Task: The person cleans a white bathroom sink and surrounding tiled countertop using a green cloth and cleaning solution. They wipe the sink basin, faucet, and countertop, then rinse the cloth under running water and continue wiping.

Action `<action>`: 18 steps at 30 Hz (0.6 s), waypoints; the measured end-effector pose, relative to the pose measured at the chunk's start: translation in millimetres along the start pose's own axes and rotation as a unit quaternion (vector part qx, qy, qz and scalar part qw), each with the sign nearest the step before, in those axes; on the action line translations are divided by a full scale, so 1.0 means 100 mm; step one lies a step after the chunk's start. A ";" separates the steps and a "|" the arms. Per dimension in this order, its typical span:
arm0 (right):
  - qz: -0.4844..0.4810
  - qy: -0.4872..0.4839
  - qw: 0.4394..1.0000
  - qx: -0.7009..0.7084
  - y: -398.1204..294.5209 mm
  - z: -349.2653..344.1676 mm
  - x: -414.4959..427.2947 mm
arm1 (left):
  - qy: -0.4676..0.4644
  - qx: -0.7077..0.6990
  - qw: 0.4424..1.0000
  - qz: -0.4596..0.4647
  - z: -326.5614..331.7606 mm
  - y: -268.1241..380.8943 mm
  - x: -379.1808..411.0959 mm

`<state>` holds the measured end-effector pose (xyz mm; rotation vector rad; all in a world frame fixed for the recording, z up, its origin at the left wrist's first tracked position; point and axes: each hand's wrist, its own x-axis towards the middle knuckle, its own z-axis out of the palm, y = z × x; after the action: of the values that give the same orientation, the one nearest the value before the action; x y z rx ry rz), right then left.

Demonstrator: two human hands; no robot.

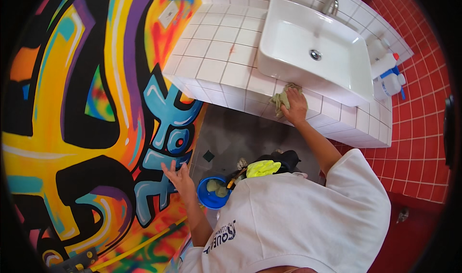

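Observation:
My right hand [296, 105] presses a crumpled, pale green cloth [281, 100] onto the front edge of the white-tiled counter [234, 58], just below the rectangular white washbasin [310, 45]. Part of the cloth is hidden under the fingers. Away from the counter, my left hand [177, 181] is raised in the air with fingers spread, holding nothing. Beneath and beside it, a blue bucket [203, 197] on the floor holds greenish cloths or sponges [216, 188]. A reddish mark [232, 49] shows on the counter tiles left of the basin.
Several bottles [389, 85] stand right of the basin, near the red-tiled wall [418, 128]. A metal tap [331, 1] rises behind the basin. The graffiti-painted wall [108, 121] is at left, with a yellow pole [140, 246] low down. A bright yellow cloth [263, 168] hangs at my waist.

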<state>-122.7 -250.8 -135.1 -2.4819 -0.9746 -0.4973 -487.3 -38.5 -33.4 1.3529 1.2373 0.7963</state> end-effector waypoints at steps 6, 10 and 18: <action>-0.026 -0.043 0.998 0.025 -0.73 0.52 0.53 | 0.084 -0.019 0.995 -0.042 -0.42 -0.17 -0.08; 0.013 -0.075 0.997 0.014 -1.09 0.76 0.85 | 0.106 -0.061 0.990 -0.065 -0.46 -0.26 -0.06; 0.248 -0.059 0.967 0.004 -1.61 1.08 1.63 | 0.146 -0.061 0.986 -0.041 -0.25 -0.10 0.17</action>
<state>-105.8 0.5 -108.5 -2.6407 -0.3591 -0.1836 -509.6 -16.5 -41.5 1.1047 1.4367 1.0222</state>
